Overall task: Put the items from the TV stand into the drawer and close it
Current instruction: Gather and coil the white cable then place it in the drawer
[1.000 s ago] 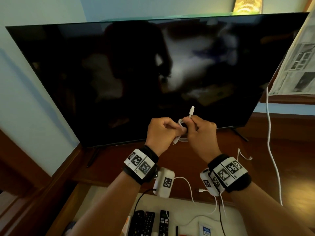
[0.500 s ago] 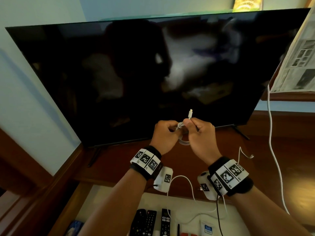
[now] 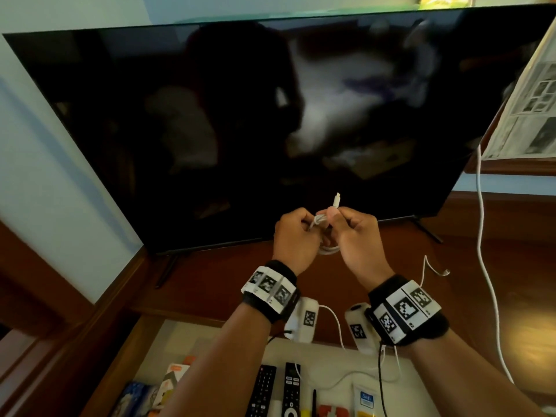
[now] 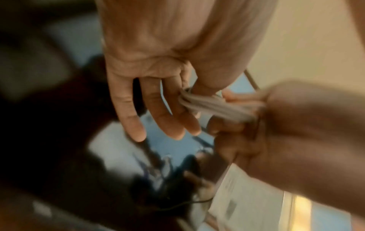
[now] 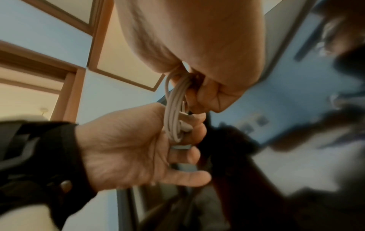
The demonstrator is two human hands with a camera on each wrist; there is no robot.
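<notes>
Your left hand [image 3: 296, 236] and right hand [image 3: 358, 236] both pinch the coiled white cable [image 3: 326, 249]; the open drawer [image 3: 192, 341] lies below your wrists.

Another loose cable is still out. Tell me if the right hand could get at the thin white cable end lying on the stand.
Probably not yet: the right hand grips the coiled white cable; the thin white cable end lies unobstructed.

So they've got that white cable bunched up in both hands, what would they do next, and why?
Probably lower the coiled white cable into the open drawer below: both the left hand and right hand grip it, and its plug end sticks up, loops gathered.
</notes>
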